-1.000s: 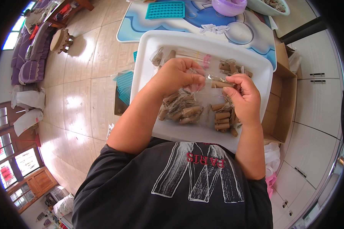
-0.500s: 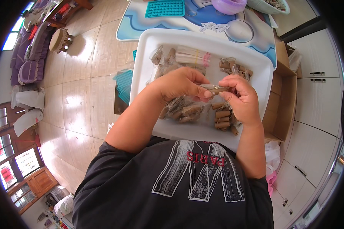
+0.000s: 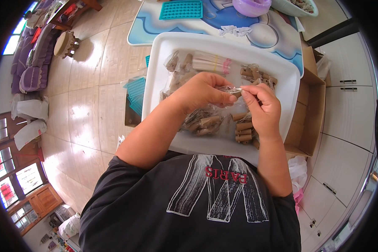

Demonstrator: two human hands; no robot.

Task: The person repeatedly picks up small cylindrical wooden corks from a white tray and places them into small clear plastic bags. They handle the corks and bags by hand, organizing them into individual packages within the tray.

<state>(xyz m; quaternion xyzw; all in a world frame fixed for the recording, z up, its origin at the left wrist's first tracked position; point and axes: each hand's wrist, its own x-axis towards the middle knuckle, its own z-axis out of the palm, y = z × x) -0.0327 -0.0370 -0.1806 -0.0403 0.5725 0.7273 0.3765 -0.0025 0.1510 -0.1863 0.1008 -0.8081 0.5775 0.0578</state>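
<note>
Above a white plastic tub point(image 3: 153, 80), my two hands meet around a small brown cylinder in a clear plastic bag point(image 3: 237, 94). My left hand point(image 3: 201, 93) is closed on the bagged cylinder, thumb below and fingers above. With thumb and forefinger, my right hand point(image 3: 265, 107) pinches the bag's right end. Below them in the tub lie loose brown cylinders point(image 3: 244, 131) on the right and a heap of bagged cylinders point(image 3: 206, 122) on the left. More brown cylinders point(image 3: 256, 73) lie at the far right, beside a bundle of flat clear bags point(image 3: 206, 62).
Behind the tub, a blue-patterned table point(image 3: 145, 31) carries a teal grid tray point(image 3: 180, 10), a purple bowl point(image 3: 252, 6) and white scraps point(image 3: 235, 30). An open cardboard box point(image 3: 308, 113) stands right of the tub. At its left, another box holds teal trays point(image 3: 135, 94).
My right hand has shifted slightly left and now pinches the bag's end. The bagged cylinder is tilted more and sits further inside my left hand's grip.
</note>
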